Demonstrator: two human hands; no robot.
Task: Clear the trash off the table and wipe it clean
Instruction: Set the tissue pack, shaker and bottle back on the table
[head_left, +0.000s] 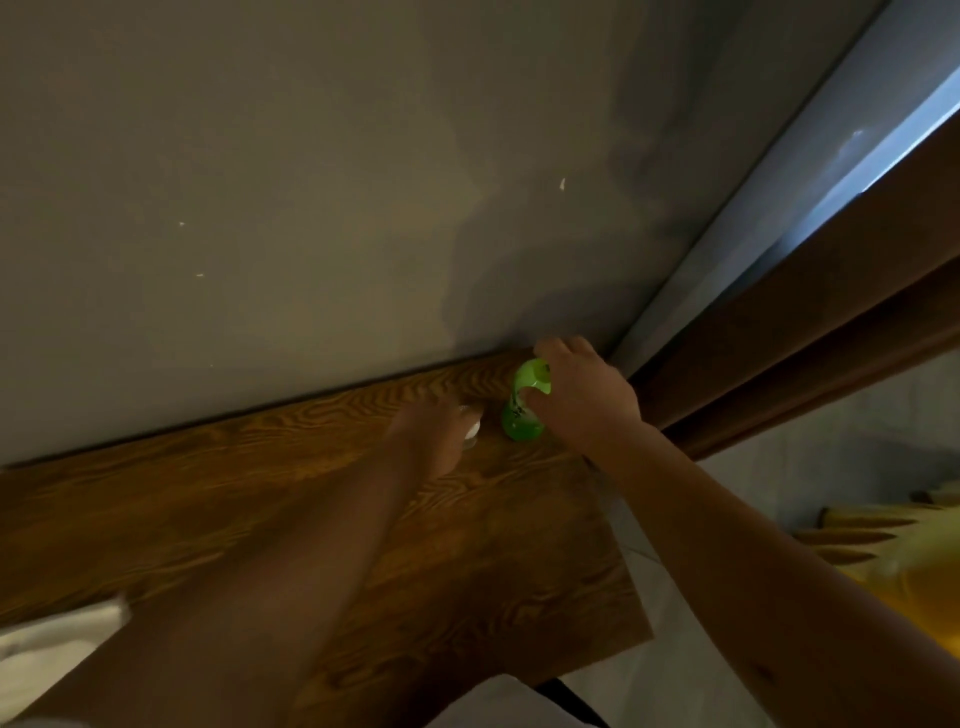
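A green plastic bottle (523, 410) stands at the far right corner of the wooden table (260, 493), close to the wall. My right hand (582, 395) is wrapped around its upper part. My left hand (431, 436) reaches beside it and its fingers close on a small pale object (471, 428), which is blurred and mostly hidden by the fingers. A white cloth or paper (47, 649) lies at the table's near left edge.
A grey wall (311, 182) runs along the table's far edge. A brown curtain (805, 332) hangs to the right, with a bright window strip (883, 130) behind it. Something yellow (909, 561) sits low at the right, past the table's right edge.
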